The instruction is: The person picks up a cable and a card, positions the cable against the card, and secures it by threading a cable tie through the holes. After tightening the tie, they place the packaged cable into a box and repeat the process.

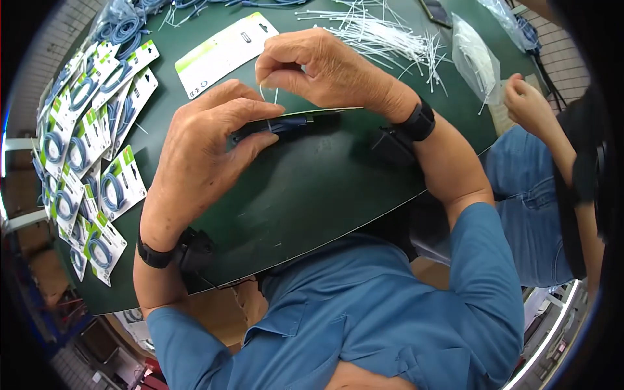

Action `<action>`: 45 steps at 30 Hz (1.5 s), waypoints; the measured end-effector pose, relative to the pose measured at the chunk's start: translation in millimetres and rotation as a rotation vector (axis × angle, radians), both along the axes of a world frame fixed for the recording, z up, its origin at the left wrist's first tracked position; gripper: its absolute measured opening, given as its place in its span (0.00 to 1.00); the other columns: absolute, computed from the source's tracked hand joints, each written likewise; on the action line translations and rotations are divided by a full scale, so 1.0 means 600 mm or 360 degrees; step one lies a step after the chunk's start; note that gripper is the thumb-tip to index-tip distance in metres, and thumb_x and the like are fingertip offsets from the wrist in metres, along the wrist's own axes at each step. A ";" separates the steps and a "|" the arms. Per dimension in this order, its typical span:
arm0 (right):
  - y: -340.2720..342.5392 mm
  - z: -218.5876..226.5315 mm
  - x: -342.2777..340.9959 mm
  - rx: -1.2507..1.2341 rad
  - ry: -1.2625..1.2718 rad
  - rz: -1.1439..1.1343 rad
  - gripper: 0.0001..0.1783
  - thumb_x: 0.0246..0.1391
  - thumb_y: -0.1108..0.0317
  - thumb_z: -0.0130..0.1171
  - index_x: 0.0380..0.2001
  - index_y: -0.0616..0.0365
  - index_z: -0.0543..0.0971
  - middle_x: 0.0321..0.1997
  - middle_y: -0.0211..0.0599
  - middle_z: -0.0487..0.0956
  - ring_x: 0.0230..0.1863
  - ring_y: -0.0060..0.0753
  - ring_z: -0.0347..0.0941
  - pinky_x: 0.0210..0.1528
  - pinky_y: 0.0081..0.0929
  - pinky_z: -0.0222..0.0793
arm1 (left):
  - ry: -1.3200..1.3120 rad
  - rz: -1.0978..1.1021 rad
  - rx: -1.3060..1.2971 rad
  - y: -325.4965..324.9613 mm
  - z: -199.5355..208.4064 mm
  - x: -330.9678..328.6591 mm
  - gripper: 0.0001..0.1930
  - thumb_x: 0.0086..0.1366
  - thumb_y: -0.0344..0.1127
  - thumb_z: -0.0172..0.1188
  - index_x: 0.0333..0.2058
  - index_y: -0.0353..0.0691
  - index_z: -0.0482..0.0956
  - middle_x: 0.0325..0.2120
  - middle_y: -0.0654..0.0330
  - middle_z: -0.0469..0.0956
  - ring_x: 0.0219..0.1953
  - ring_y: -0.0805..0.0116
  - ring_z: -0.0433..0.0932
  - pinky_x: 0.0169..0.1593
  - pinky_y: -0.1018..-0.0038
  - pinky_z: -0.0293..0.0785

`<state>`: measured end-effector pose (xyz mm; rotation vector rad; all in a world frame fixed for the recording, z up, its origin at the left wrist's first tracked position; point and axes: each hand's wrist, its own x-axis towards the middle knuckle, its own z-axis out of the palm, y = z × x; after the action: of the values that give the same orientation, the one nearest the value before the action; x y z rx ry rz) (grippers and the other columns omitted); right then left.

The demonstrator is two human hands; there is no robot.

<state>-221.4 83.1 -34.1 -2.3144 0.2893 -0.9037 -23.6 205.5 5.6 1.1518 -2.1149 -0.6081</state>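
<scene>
My left hand (205,133) is closed on a coiled blue cable (296,122), fingers on one side and thumb on the other. A packaging card (328,111), seen almost edge-on, is held along with the cable. Just above it, my right hand (322,71) pinches a thin white cable tie (276,97), whose ends stand up from the card by the left fingertips. The left fingers hide most of the coil. Behind both hands a flat white and green card (221,55) lies on the table.
Carded blue cables (78,153) are heaped along the left side of the dark green table (312,188). Loose blue cables (127,29) lie at the far left. White cable ties (383,42) spread at the back, beside a plastic bag (478,62). Another person's hand (530,104) is at the right.
</scene>
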 end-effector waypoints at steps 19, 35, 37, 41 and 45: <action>-0.010 -0.009 -0.014 0.1288 -0.0010 0.0259 0.09 0.65 0.65 0.61 0.36 0.62 0.81 0.29 0.24 0.77 0.29 0.15 0.70 0.33 0.17 0.68 | -0.0159 0.0181 -0.0403 -0.010 -0.012 -0.010 0.22 0.52 0.27 0.74 0.48 0.41 0.85 0.34 0.58 0.80 0.32 0.61 0.79 0.36 0.67 0.77; -0.040 -0.060 -0.009 0.0968 0.0286 0.0276 0.13 0.60 0.59 0.65 0.36 0.60 0.85 0.29 0.31 0.81 0.32 0.21 0.74 0.36 0.22 0.73 | -0.0238 0.0315 0.0033 -0.008 0.007 -0.012 0.17 0.54 0.26 0.73 0.44 0.34 0.86 0.29 0.60 0.75 0.32 0.68 0.75 0.40 0.74 0.72; -0.044 -0.051 -0.005 0.0932 0.0338 0.0279 0.12 0.60 0.61 0.64 0.36 0.60 0.84 0.29 0.31 0.81 0.31 0.22 0.74 0.36 0.22 0.73 | -0.0230 0.0290 0.0032 -0.009 0.006 -0.011 0.17 0.53 0.25 0.73 0.44 0.34 0.86 0.29 0.60 0.75 0.31 0.68 0.75 0.39 0.73 0.72; -0.038 -0.025 0.010 0.0631 0.0437 0.0191 0.09 0.60 0.65 0.64 0.34 0.62 0.81 0.27 0.27 0.78 0.31 0.17 0.71 0.35 0.21 0.71 | -0.0234 0.0247 -0.0079 -0.008 -0.006 -0.010 0.17 0.51 0.22 0.71 0.42 0.36 0.85 0.28 0.58 0.74 0.30 0.62 0.76 0.35 0.70 0.72; -0.046 -0.029 0.009 0.0440 0.0469 0.0116 0.09 0.59 0.66 0.63 0.34 0.62 0.82 0.27 0.29 0.79 0.31 0.17 0.71 0.36 0.22 0.71 | -0.0257 0.0245 -0.0346 -0.014 -0.027 -0.012 0.18 0.48 0.20 0.69 0.41 0.38 0.83 0.28 0.55 0.72 0.30 0.53 0.77 0.34 0.62 0.74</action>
<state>-216.1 55.7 -51.7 -2.1777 0.4219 -0.4521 -30.6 197.2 -10.8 1.2592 -2.1388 -0.2148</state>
